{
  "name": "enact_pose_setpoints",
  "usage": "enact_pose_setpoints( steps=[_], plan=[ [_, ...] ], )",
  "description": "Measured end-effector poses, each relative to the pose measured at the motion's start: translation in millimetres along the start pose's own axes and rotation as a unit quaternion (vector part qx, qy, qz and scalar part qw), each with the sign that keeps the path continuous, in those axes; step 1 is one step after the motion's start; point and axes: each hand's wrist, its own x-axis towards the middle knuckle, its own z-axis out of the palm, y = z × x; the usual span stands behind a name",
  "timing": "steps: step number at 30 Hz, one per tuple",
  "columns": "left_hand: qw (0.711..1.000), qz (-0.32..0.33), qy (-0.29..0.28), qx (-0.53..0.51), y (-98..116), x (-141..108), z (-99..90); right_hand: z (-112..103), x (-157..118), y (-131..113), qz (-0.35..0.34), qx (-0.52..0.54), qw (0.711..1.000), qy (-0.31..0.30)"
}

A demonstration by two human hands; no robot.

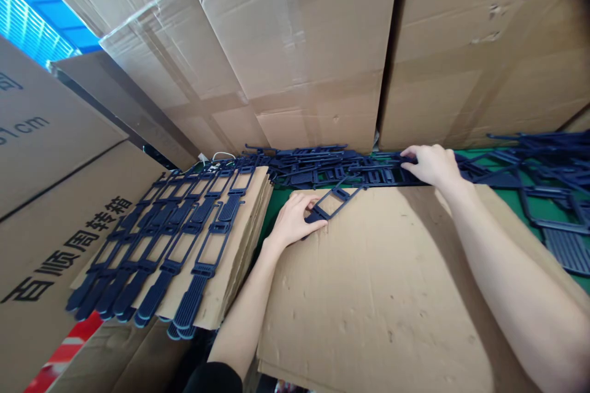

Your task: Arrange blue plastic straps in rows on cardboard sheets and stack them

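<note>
My left hand [295,218] is at the far left part of a brown cardboard sheet [382,282]. Its thumb and fingers close around one end of a dark blue plastic frame [334,201], whose rectangular opening points away to the right. My right hand [431,164] is over the back edge of the cardboard, at a heap of similar dark blue plastic parts [318,166]. A gap shows between its thumb and index finger, and nothing is visibly held there. Some of its fingertips are hidden from view.
On the left, a cardboard stack [244,245] carries rows of dark blue plastic pieces [191,295], their ribbed ends overhanging the front. More loose parts [562,209] lie on the green surface [502,196] at right. Large cardboard boxes [313,55] form a wall behind.
</note>
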Motion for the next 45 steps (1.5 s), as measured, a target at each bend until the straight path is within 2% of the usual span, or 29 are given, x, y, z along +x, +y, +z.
enact_pose_setpoints(
  steps=[4,9,13,17,22,26,33,39,45],
  plan=[
    [0.999,-0.007,-0.013,0.031,-3,0,-0.9,-12,-3,-6,0.008,0.032,0.997,0.066],
    [0.999,0.025,-0.029,0.015,1,2,-3.1,-32,-4,-15,0.028,0.105,0.982,0.155],
    [0.998,0.037,-0.037,0.019,2,2,-2.5,-53,-9,-27,0.02,0.224,0.946,0.235],
    [0.999,0.015,-0.04,0.034,-3,2,-1.1,-70,-15,-38,-0.029,0.328,0.896,0.298],
    [0.997,-0.035,0.0,0.075,-12,1,-0.5,-75,-13,-44,-0.066,0.462,0.834,0.295],
    [0.994,-0.056,0.029,0.09,-19,0,0.6,-76,-12,-47,-0.056,0.494,0.811,0.308],
    [0.992,-0.051,0.094,0.06,-32,0,5.9,-83,-18,-49,-0.084,0.499,0.814,0.285],
    [0.995,-0.057,0.078,-0.033,-42,2,11.1,-85,-20,-49,-0.077,0.485,0.824,0.282],
    [0.991,-0.078,0.089,-0.066,-47,3,10.5,-87,-23,-50,-0.088,0.485,0.825,0.276]
  ],
)
